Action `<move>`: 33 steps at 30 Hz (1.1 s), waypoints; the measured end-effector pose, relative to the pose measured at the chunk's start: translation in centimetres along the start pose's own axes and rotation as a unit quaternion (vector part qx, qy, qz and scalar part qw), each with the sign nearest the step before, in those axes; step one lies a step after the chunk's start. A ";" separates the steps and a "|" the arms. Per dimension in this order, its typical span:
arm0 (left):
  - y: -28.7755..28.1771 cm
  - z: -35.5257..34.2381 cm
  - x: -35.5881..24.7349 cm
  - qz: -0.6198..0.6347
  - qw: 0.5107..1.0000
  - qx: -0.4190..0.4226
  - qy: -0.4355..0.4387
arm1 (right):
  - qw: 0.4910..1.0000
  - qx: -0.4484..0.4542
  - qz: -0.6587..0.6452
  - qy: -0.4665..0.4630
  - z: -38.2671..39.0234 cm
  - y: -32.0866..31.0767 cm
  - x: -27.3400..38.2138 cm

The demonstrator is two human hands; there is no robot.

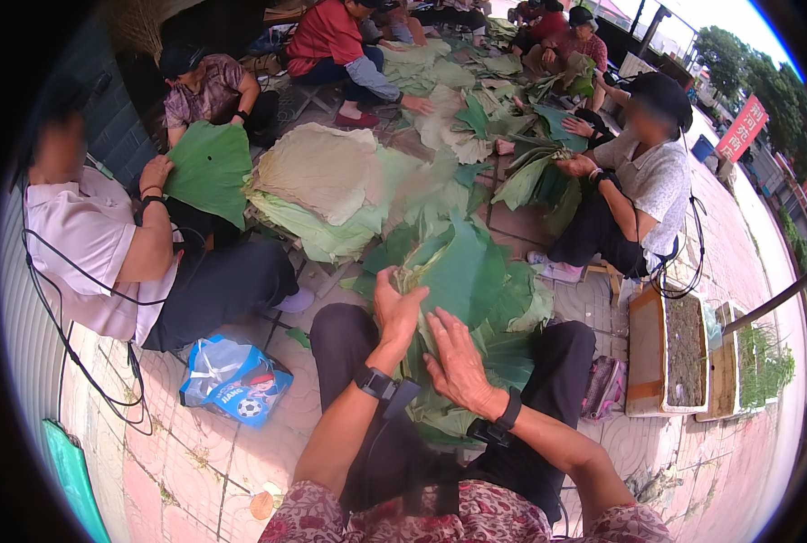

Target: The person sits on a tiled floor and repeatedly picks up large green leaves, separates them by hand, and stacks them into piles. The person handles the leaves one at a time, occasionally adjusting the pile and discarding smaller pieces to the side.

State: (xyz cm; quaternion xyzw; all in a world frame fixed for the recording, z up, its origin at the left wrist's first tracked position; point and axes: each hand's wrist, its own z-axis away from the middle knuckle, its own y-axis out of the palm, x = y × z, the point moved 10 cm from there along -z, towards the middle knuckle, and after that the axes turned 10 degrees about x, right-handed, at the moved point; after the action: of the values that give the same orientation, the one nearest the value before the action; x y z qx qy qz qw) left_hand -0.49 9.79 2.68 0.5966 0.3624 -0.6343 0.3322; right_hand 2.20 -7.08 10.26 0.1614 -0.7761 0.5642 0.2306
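Large green lotus leaves [462, 271] lie in a folded, layered stack between my knees. My left hand [396, 309] closes round the gathered, paler edge of these leaves on their left side, thumb pointing right. Flat against the leaf surface, with fingers stretched out, rests my right hand [460, 364], just right of and nearer than the left. More leaves hang below my hands, partly hidden by my wrists. Beyond the stack lies a broad pile of paler, drier lotus leaves [318, 176].
A person at left holds a green leaf [209, 172]; another at right handles a leaf bundle [539, 172]. Several people sit farther back around leaf piles. A blue-and-white bag [236, 380] stands left of my knee. At right are a pink pouch [604, 387] and soil-filled planter boxes [648, 353].
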 end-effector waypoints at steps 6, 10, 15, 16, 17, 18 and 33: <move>-2.3 -1.0 -1.2 0.012 0.997 -0.048 0.051 | 0.814 0.571 -0.080 0.075 16.8 8.9 -0.7; -2.7 -1.0 -2.9 0.008 0.994 -0.064 0.089 | 0.853 0.509 0.113 -0.009 22.9 4.3 0.8; -1.8 -1.8 -2.8 0.067 0.992 -0.056 0.088 | 0.899 0.375 0.224 0.026 24.2 -4.2 3.1; -1.5 -1.8 -2.9 0.080 0.991 -0.053 0.089 | 0.902 0.383 0.190 0.063 25.0 -4.9 2.4; -1.4 -1.8 -2.9 0.093 0.990 -0.051 0.091 | 0.902 0.390 0.157 0.100 25.8 -5.6 1.7; -1.0 -1.8 -3.3 0.094 0.990 -0.043 0.092 | 0.900 0.393 0.124 0.142 26.5 -6.1 1.3; -6.3 -1.2 -4.4 -0.026 0.991 -0.087 0.101 | 0.873 0.456 0.122 0.119 13.6 21.5 -17.6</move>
State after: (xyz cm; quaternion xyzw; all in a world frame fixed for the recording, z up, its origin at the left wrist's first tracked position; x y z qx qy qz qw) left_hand -4.96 14.07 7.40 0.6169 0.4635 -0.5453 0.3274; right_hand 3.68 -13.48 -19.95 0.0847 -0.4128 0.8941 0.1514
